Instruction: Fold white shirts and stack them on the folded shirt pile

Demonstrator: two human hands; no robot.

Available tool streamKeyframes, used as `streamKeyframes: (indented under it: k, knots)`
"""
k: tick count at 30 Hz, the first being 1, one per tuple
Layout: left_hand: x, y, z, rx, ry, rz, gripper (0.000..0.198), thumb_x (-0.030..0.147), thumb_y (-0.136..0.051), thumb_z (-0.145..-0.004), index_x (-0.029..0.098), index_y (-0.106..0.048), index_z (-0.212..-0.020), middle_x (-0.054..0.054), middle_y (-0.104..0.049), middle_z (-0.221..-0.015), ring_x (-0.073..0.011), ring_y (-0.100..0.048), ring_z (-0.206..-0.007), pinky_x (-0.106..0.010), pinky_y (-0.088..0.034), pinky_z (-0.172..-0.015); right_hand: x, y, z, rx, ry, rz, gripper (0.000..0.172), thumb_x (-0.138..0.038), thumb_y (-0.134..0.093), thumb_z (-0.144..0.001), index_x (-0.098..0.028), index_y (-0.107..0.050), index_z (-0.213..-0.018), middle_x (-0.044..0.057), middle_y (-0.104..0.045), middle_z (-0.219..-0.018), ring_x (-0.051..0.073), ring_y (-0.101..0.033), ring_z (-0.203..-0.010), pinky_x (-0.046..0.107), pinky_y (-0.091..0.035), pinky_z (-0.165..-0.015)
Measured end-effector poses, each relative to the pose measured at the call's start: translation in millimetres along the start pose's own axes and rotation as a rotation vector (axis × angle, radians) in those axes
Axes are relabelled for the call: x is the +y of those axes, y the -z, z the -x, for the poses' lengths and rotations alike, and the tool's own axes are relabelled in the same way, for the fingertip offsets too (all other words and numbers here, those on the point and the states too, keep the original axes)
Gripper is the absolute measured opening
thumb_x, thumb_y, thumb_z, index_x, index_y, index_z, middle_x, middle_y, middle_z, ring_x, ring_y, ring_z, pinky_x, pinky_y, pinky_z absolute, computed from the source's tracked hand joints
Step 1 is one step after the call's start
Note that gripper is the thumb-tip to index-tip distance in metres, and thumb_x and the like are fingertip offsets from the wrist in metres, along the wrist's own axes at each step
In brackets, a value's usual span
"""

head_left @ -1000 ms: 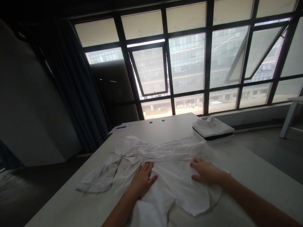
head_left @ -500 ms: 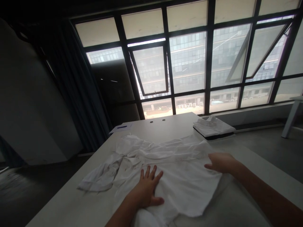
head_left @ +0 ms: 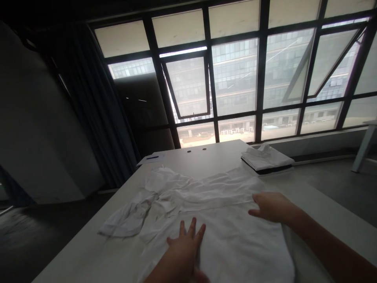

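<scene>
A white shirt (head_left: 212,204) lies spread across a long white table (head_left: 88,251), its left sleeve crumpled toward the table's left edge. My left hand (head_left: 184,251) rests flat on the near part of the cloth, fingers stretched apart and pointing away from me. My right hand (head_left: 272,206) lies on the shirt's right side, palm down, fingers extended toward the left. Neither hand grips the fabric. The near panel of the shirt between my hands looks smooth.
A stack of folded white garments (head_left: 266,159) on a dark one sits at the table's far right. A sheet of paper with a blue pen (head_left: 151,158) lies at the far left corner. Large windows stand behind. Another table's leg (head_left: 363,149) shows far right.
Both hands have slid across the shirt: the left one toward me, the right one outward to the right. The near panel of cloth now lies flatter and wider.
</scene>
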State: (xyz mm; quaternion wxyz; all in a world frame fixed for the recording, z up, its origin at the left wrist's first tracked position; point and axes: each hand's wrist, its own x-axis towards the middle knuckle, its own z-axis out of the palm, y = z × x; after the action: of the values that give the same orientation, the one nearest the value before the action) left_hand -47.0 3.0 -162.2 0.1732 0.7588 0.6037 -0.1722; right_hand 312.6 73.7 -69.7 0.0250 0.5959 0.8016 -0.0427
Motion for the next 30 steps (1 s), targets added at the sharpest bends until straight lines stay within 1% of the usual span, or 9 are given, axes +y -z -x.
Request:
streamKeyframes:
  k: [3, 7, 9, 12, 16, 19, 23, 27, 30]
  knots:
    - [-2.4, 1.6, -2.2, 0.025, 0.025, 0.003, 0.152, 0.069, -0.085, -0.042, 0.047, 0.018, -0.152, -0.003, 0.031, -0.162, -0.0583, 0.025, -0.139, -0.096, -0.013, -0.081, 36.6, -1.2, -15.0, -0.021, -0.139, -0.001, 0.036, -0.051, -0.068, -0.080, -0.016, -0.072, -0.090, 0.020, -0.075, -0.098, 0.039, -0.070, -0.092, 0.044, -0.048, -0.073]
    - [-4.7, 10.2, -4.7, 0.085, -0.027, 0.020, 0.138, 0.078, -0.075, -0.055, 0.044, 0.017, -0.153, -0.003, 0.030, -0.161, -0.0532, 0.029, -0.140, -0.093, 0.003, -0.087, 66.3, -3.7, -24.5, -0.052, -0.196, -0.034, 0.034, -0.048, -0.065, -0.083, -0.015, -0.073, -0.092, 0.021, -0.074, -0.101, 0.040, -0.070, -0.093, 0.047, -0.049, -0.074]
    - [-5.5, 16.8, -4.8, 0.103, -0.055, 0.051, 0.130, 0.080, -0.070, -0.061, 0.044, 0.014, -0.155, -0.002, 0.028, -0.162, -0.0508, 0.030, -0.140, -0.091, 0.008, -0.091, 63.4, -3.3, -23.6, -0.039, -0.168, -0.039, 0.036, -0.048, -0.063, -0.084, -0.016, -0.073, -0.097, 0.020, -0.074, -0.102, 0.040, -0.070, -0.094, 0.046, -0.049, -0.075]
    - [-7.1, 26.6, -5.4, 0.137, -0.067, 0.086, 0.116, 0.077, -0.064, -0.071, 0.043, 0.005, -0.158, -0.001, 0.022, -0.164, -0.0481, 0.026, -0.144, -0.086, 0.009, -0.098, 40.2, -2.4, -17.8, 0.004, -0.028, -0.114, 0.045, -0.054, -0.062, -0.084, -0.020, -0.070, -0.113, 0.014, -0.075, -0.105, 0.034, -0.070, -0.095, 0.039, -0.049, -0.077]
    - [-13.7, 32.8, -12.2, 0.220, -0.079, 0.102, 0.087, 0.070, -0.050, -0.087, 0.044, -0.009, -0.159, 0.003, 0.009, -0.167, -0.0432, 0.015, -0.150, -0.082, 0.005, -0.106, 2.2, -8.7, -12.0, -0.111, 0.162, -0.330, 0.058, -0.063, -0.066, -0.078, -0.026, -0.067, -0.122, 0.008, -0.075, -0.100, 0.026, -0.071, -0.080, 0.032, -0.048, -0.071]
    - [-24.1, 33.0, -19.9, 0.293, -0.072, 0.088, 0.078, 0.071, -0.043, -0.091, 0.044, -0.016, -0.158, 0.004, 0.001, -0.168, -0.0400, 0.007, -0.153, -0.079, 0.003, -0.110, -10.2, -20.0, -15.8, -0.134, 0.250, -0.373, 0.058, -0.056, -0.071, -0.073, -0.026, -0.068, -0.122, 0.008, -0.073, -0.107, 0.028, -0.068, -0.094, 0.033, -0.047, -0.078]
    - [-43.3, 33.4, -27.0, 0.353, -0.032, 0.076, 0.080, 0.073, -0.039, -0.092, 0.037, -0.017, -0.160, 0.000, -0.005, -0.168, -0.0347, -0.001, -0.154, -0.069, -0.001, -0.117, 2.2, -33.0, -28.8, -0.191, 0.253, -0.382, 0.047, -0.054, -0.070, -0.072, -0.023, -0.071, -0.108, 0.007, -0.071, -0.103, 0.026, -0.066, -0.091, 0.033, -0.046, -0.076]
    - [-58.1, 32.1, -31.4, 0.400, 0.018, 0.066, 0.081, 0.073, -0.037, -0.092, 0.032, -0.018, -0.160, -0.002, -0.007, -0.168, -0.0318, -0.005, -0.155, -0.058, -0.005, -0.122, 29.1, -39.5, -37.2, -0.264, 0.185, -0.343, 0.052, -0.060, -0.074, -0.065, -0.025, -0.071, -0.103, 0.005, -0.070, -0.101, 0.026, -0.066, -0.088, 0.032, -0.044, -0.071]
    - [-61.5, 29.5, -34.3, 0.417, 0.029, 0.059, 0.081, 0.073, -0.037, -0.092, 0.033, -0.019, -0.160, -0.003, -0.008, -0.168, -0.0321, -0.006, -0.155, -0.058, -0.005, -0.122, 44.0, -38.1, -37.0, -0.281, 0.106, -0.286, 0.047, -0.050, -0.078, -0.058, -0.025, -0.070, -0.097, 0.005, -0.070, -0.103, 0.027, -0.065, -0.090, 0.031, -0.042, -0.069]
